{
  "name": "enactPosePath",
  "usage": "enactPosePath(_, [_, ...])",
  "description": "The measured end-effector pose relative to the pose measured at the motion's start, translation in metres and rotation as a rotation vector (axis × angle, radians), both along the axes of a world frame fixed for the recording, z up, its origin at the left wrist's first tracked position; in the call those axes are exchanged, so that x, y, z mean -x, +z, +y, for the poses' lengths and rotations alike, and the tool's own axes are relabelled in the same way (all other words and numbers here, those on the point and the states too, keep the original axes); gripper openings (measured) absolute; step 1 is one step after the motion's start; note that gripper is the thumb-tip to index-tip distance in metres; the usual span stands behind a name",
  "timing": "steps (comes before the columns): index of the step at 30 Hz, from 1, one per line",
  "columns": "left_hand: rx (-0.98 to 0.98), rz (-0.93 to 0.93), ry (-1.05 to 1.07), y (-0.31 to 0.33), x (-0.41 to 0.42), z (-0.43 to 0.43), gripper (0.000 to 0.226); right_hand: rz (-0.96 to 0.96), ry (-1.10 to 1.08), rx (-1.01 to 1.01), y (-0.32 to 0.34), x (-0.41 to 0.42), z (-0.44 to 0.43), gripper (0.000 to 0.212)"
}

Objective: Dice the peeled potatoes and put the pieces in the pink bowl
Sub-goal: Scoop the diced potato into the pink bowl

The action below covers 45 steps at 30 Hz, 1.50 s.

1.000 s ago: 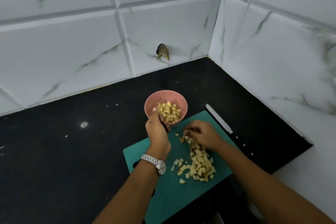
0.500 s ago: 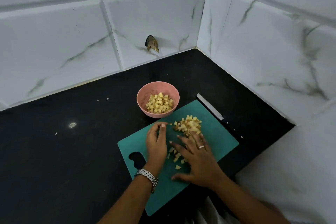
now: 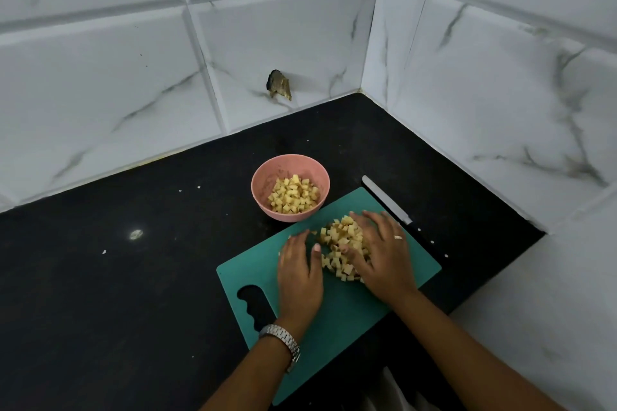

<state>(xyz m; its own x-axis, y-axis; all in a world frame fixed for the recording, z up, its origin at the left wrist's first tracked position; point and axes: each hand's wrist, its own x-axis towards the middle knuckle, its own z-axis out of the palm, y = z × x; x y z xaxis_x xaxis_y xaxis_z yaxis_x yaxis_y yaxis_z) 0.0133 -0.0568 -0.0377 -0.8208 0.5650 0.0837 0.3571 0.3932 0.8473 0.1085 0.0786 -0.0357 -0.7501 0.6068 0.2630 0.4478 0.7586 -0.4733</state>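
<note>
Grip: nothing is held; left hand (image 3: pixel 298 272) and right hand (image 3: pixel 380 253) are laid open.
Potato: pale diced potato pieces (image 3: pixel 340 250) are cupped between them on the teal plastic cutting board (image 3: pixel 334 320), near the round pink bowl (image 3: pixel 263 183).
Change: the right hand has been moved forward onto the pieces.

1. A black surface (image 3: pixel 100 310) fills the left and near scene.
2. White marbled wall tiles (image 3: pixel 100 77) rise at the far side and right.
3. A dark chipped hole (image 3: pixel 278 88) breaks one far tile, low down.
4. A pale spot (image 3: pixel 136 234) marks the surface at left.
</note>
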Motion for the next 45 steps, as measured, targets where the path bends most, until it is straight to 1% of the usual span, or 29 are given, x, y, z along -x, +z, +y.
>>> enactPosePath(3, [0.200, 0.099, -0.036, -0.004, -0.009, 0.007, 0.088, 0.064, -0.122, 0.220, -0.007, -0.007, -0.006, 0.083])
enactPosePath(5, [0.257, 0.116, -0.021, -0.001, -0.015, 0.013, 0.102, 0.059, -0.176, 0.313, -0.008, 0.001, -0.008, 0.082])
enactPosePath(8, [0.315, 0.124, 0.006, 0.000, -0.016, 0.026, 0.113, 0.016, -0.127, 0.361, -0.006, 0.016, -0.006, 0.075])
enactPosePath(10, [0.344, 0.120, 0.004, 0.000, -0.014, 0.034, 0.116, 0.029, -0.072, 0.398, -0.004, 0.020, -0.003, 0.068])
enactPosePath(13, [0.338, 0.111, 0.002, 0.002, -0.010, 0.046, 0.117, 0.118, -0.039, 0.487, -0.003, 0.024, 0.008, 0.051])
enactPosePath(15, [0.320, 0.099, 0.002, 0.004, -0.008, 0.052, 0.109, 0.104, -0.036, 0.485, -0.003, 0.028, 0.010, 0.052])
enactPosePath(17, [0.229, 0.034, 0.038, 0.004, -0.010, 0.059, 0.094, 0.093, 0.000, 0.427, -0.007, 0.032, 0.007, 0.063])
enactPosePath(18, [0.145, -0.033, 0.074, 0.004, -0.011, 0.064, 0.088, 0.115, 0.017, 0.419, -0.008, 0.034, 0.005, 0.065])
enactPosePath(19, [0.056, -0.115, 0.115, 0.004, -0.013, 0.068, 0.082, 0.153, 0.016, 0.445, -0.007, 0.035, 0.003, 0.063])
enactPosePath(20, [-0.024, -0.197, 0.154, 0.006, -0.016, 0.072, 0.072, 0.200, 0.005, 0.483, -0.005, 0.036, 0.002, 0.056])
enactPosePath(22, [-0.168, -0.333, 0.236, 0.011, -0.020, 0.081, 0.043, 0.291, -0.028, 0.548, -0.002, 0.039, 0.002, 0.034])
enactPosePath(23, [-0.238, -0.392, 0.280, 0.013, -0.021, 0.085, 0.034, 0.323, -0.043, 0.580, -0.001, 0.042, 0.002, 0.027])
enactPosePath(24, [-0.310, -0.443, 0.324, 0.017, -0.021, 0.087, 0.030, 0.354, -0.057, 0.616, -0.001, 0.044, 0.001, 0.023])
enactPosePath(25, [-0.379, -0.491, 0.368, 0.020, -0.020, 0.089, 0.029, 0.383, -0.075, 0.657, 0.000, 0.046, 0.000, 0.020])
enactPosePath(27, [-0.505, -0.608, 0.440, 0.022, -0.018, 0.094, 0.034, 0.435, -0.117, 0.762, 0.000, 0.048, 0.000, 0.022])
enactPosePath(29, [-0.596, -0.720, 0.484, 0.025, -0.019, 0.100, 0.037, 0.492, -0.171, 0.932, 0.003, 0.050, 0.002, 0.023])
enactPosePath(32, [-0.660, -0.796, 0.504, 0.039, -0.028, 0.107, 0.038, 0.658, -0.287, 1.247, 0.014, 0.050, 0.006, 0.024])
enactPosePath(34, [-0.682, -0.819, 0.507, 0.049, -0.032, 0.109, 0.040, 0.743, -0.327, 1.377, 0.026, 0.048, 0.007, 0.026])
enactPosePath(39, [-0.743, -0.892, 0.487, 0.078, -0.030, 0.107, 0.042, 0.838, -0.325, 1.526, 0.051, 0.047, 0.007, 0.028])
enactPosePath(42, [-0.817, -0.900, 0.474, 0.096, -0.023, 0.104, 0.043, 0.874, -0.291, 1.550, 0.070, 0.053, 0.005, 0.030])
enactPosePath(45, [-0.885, -0.920, 0.490, 0.113, -0.008, 0.101, 0.042, 0.865, -0.245, 1.577, 0.089, 0.070, 0.003, 0.034])
